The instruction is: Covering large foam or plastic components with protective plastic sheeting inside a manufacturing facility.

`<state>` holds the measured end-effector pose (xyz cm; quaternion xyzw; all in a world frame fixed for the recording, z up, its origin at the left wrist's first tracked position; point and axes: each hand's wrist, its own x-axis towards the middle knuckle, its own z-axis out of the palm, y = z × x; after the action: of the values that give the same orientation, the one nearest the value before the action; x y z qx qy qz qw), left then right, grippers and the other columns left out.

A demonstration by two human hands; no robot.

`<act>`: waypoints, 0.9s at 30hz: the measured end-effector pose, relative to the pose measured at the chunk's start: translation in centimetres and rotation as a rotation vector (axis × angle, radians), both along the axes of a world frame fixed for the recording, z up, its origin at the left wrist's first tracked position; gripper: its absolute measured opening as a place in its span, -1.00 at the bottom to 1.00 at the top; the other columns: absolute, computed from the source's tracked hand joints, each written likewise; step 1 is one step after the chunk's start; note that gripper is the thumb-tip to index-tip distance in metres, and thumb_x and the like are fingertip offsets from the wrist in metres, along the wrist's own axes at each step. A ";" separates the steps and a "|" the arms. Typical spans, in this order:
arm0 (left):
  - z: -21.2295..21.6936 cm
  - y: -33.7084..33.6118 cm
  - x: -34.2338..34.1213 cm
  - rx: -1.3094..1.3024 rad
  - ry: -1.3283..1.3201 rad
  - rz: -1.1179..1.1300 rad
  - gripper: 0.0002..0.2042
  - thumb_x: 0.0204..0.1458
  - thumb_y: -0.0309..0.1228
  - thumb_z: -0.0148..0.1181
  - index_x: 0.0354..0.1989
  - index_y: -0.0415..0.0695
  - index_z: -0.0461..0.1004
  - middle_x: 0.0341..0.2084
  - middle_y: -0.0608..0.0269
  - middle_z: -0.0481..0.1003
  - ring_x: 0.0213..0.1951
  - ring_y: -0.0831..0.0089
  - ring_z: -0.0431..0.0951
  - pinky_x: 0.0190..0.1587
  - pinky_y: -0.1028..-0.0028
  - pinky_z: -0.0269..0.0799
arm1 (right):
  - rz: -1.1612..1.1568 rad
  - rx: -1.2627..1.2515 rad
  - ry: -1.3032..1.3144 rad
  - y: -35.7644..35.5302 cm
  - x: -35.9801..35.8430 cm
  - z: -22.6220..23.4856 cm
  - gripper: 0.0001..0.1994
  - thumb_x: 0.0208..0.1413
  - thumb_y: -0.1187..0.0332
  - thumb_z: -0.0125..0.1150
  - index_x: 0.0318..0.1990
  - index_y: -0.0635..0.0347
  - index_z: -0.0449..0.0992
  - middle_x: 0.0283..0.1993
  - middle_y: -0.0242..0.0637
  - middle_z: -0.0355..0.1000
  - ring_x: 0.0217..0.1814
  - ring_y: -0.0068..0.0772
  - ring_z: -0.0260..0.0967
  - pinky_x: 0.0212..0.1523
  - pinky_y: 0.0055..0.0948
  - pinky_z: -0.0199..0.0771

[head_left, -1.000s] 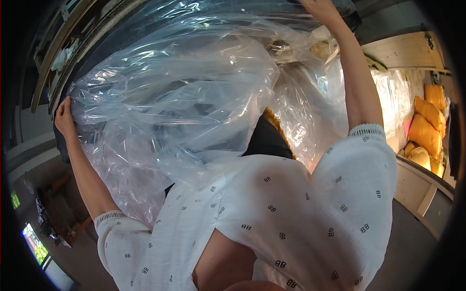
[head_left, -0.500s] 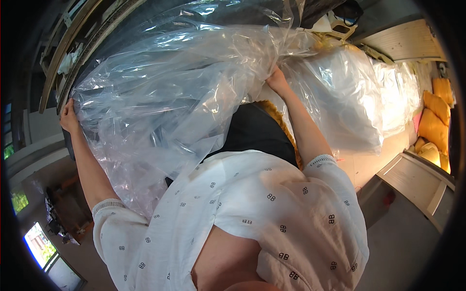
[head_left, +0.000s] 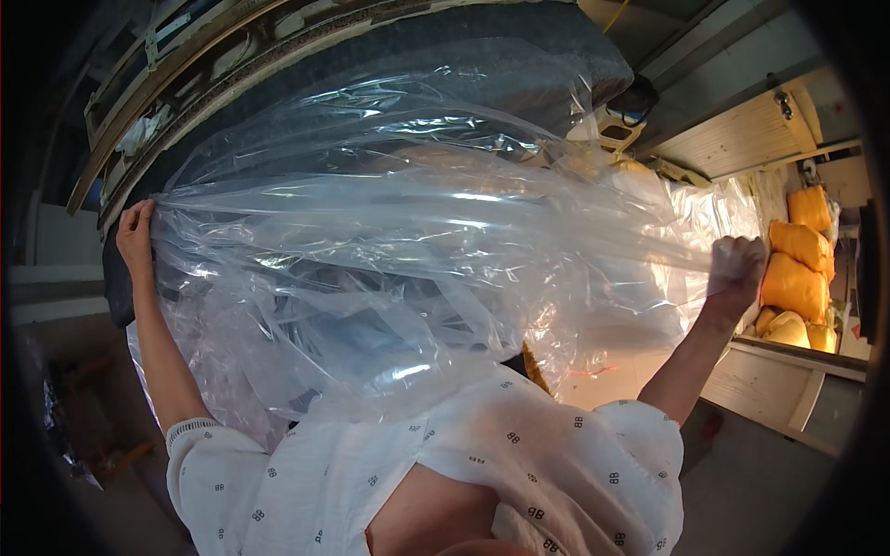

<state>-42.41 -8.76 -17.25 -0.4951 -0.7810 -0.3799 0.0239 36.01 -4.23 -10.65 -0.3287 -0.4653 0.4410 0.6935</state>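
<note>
A large, crinkled sheet of clear plastic film (head_left: 399,232) is stretched taut between my two hands, across the front of my body. At the far left, my left hand (head_left: 136,232) pinches one end of it beside the edge of a dark padded surface (head_left: 519,65). Out to the right, my right hand (head_left: 739,269) is closed in a fist around the other end. Loose folds of the film hang down over my lap and hide most of it. Through the film the dark surface shows dimly.
A long curved rail (head_left: 232,79) runs along the far left edge of the dark surface. Stacked orange bundles (head_left: 799,255) stand at the right, past my right hand. A pale wooden panel (head_left: 732,134) lies at the back right, and a pale plastic item (head_left: 612,130) sits near it.
My right hand has moved far to the right, pulling the film from a gathered bunch into a wide, taut span. My left hand has stayed about where it was.
</note>
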 end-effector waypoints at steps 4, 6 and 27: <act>0.0 0.0 0.8 0.048 -0.026 0.029 -0.81 -0.04 -0.36 0.21 -0.31 -0.21 0.54 -0.36 0.32 0.50 -0.27 0.57 0.45 -0.15 0.62 0.28 | -0.340 0.178 -0.038 6.6 -3.1 6.8 -0.72 0.04 0.24 0.17 -0.54 0.03 0.19 -0.64 -0.54 0.01 -0.55 -0.68 -0.04 -0.51 -0.62 0.02; -0.3 -0.6 0.0 0.102 -0.077 0.074 -0.81 -0.03 -0.35 0.21 -0.30 -0.21 0.55 -0.36 0.33 0.50 -0.27 0.60 0.44 -0.15 0.63 0.28 | -0.640 0.276 -0.326 10.2 -5.7 9.0 -0.75 0.05 0.23 0.19 -0.50 0.08 0.26 -0.62 -0.50 0.09 -0.53 -0.69 0.03 -0.49 -0.66 0.06; -1.9 -7.0 -4.8 0.004 0.081 0.273 -0.80 0.05 -0.34 0.10 -0.22 -0.16 0.54 -0.29 0.33 0.49 -0.22 0.55 0.43 -0.09 0.60 0.25 | -0.004 0.044 -1.644 23.8 -13.9 -1.5 -0.31 -0.16 -0.13 0.23 0.05 0.16 0.32 0.04 -0.21 0.31 0.02 -0.23 0.22 -0.05 -0.27 0.26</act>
<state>-47.16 -15.75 -19.15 -0.3993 -0.8386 -0.3545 0.1079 22.11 19.55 -12.17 -0.5341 -0.8326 0.0488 0.1384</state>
